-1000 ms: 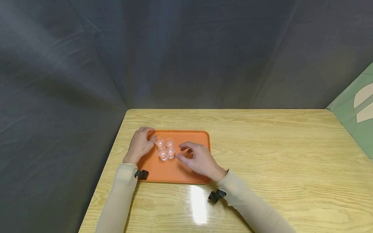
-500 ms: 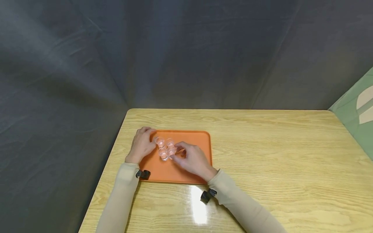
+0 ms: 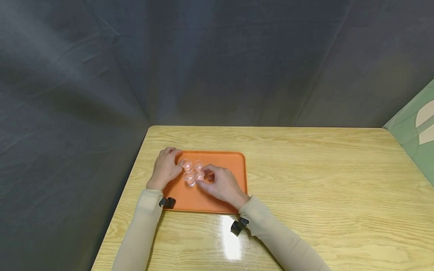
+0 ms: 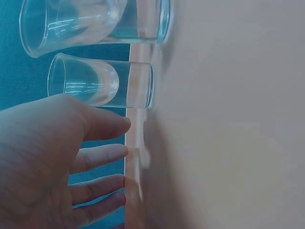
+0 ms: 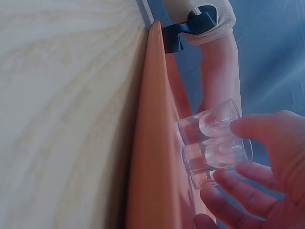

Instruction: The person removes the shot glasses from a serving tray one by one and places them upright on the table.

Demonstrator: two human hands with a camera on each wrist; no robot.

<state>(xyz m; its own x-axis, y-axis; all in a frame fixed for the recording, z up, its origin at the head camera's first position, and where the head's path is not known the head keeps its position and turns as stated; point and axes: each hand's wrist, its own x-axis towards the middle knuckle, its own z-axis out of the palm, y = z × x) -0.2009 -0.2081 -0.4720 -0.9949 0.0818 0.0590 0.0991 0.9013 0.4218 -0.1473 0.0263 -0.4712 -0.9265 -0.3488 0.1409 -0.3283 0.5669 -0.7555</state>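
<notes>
Right grip was closed on the front right glass, the thumb on one side and the index finger on the other, with the remaining fingers bent beside it. That glass was upright among four clear ones on the orange tray; whether its base was lifted at all, I could not tell. Just beside it was the front left glass, and behind the pair came the back left glass and the back right glass, making a tight two-by-two cluster. Left grip held nothing: its fingers were apart and loosely extended at the left rim of the tray, with the thumb near the back left glass; contact there was hard to judge. Both arms wore light beige sleeves, the left sleeve and the right sleeve, with a black device on each wrist. The tray lay toward the left end of the desk, which had a pale wood grain and a bright reflection in front of the tray. Dark curtain hung behind, and a green panel showed at the far right.
</notes>
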